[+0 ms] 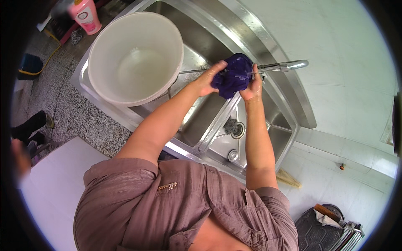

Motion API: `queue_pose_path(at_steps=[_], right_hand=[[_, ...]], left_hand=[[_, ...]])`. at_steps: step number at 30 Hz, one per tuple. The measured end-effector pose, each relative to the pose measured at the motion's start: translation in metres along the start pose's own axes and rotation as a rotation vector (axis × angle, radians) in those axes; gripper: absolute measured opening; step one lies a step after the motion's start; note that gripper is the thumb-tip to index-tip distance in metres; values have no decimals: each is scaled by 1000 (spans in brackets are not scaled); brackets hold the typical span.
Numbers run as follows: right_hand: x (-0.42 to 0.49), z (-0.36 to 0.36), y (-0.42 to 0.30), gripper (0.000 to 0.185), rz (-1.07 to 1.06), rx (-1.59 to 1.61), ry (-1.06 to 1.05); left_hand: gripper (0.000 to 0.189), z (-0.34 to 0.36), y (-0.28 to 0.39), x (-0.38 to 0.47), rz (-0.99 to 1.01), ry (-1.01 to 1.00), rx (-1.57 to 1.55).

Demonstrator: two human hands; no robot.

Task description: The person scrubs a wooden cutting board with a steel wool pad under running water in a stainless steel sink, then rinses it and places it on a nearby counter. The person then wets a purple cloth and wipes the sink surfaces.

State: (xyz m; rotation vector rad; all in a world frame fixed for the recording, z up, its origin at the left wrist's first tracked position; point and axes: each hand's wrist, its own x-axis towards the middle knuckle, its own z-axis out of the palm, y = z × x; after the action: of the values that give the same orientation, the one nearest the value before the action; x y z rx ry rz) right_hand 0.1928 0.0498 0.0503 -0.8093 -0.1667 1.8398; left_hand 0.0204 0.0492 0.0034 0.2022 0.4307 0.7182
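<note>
A wet, dark purple cloth (pixel 234 75) is bunched between my two hands over the stainless steel double sink (pixel 216 138). My left hand (pixel 209 80) grips its left side, thumb on top. On the opposite side, my right hand (pixel 253 86) holds the cloth beneath the spout of a chrome faucet (pixel 293 65). Water seems to run from the spout onto the fabric. Some fingers of both hands are hidden behind the cloth. Left of my hands, a large white plastic bucket (pixel 106 72) stands in the left basin with cloudy water at its bottom.
A steel wool scrubber (pixel 230 125) lies by the drain in the right basin, near a round metal strainer (pixel 233 155). At upper left stands a pink bottle (pixel 86 18). A white surface (pixel 69 175) is at lower left. Part of another person (pixel 33 125) shows at the left edge.
</note>
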Motion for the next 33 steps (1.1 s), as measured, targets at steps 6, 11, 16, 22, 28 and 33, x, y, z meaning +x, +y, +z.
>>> queue_pose_path(at_steps=[6, 11, 16, 22, 28, 33], right_hand=[[5, -8, -5, 45, 72, -374, 273], [11, -6, 25, 70, 215, -286, 163], [27, -10, 42, 73, 317, -54, -148], [18, 7, 52, 67, 246, -93, -161], [27, 13, 66, 37, -238, -188, 257], [13, -5, 45, 44, -180, -454, 195]], left_hand=[[17, 6, 15, 17, 296, 247, 617], [38, 55, 30, -7, 313, 388, 1488], [37, 78, -30, -38, 613, 222, 1888], [31, 53, -49, -25, 906, 450, 1726], [25, 29, -2, 32, 698, 620, 1601], [27, 15, 26, 42, 564, 796, 1422]])
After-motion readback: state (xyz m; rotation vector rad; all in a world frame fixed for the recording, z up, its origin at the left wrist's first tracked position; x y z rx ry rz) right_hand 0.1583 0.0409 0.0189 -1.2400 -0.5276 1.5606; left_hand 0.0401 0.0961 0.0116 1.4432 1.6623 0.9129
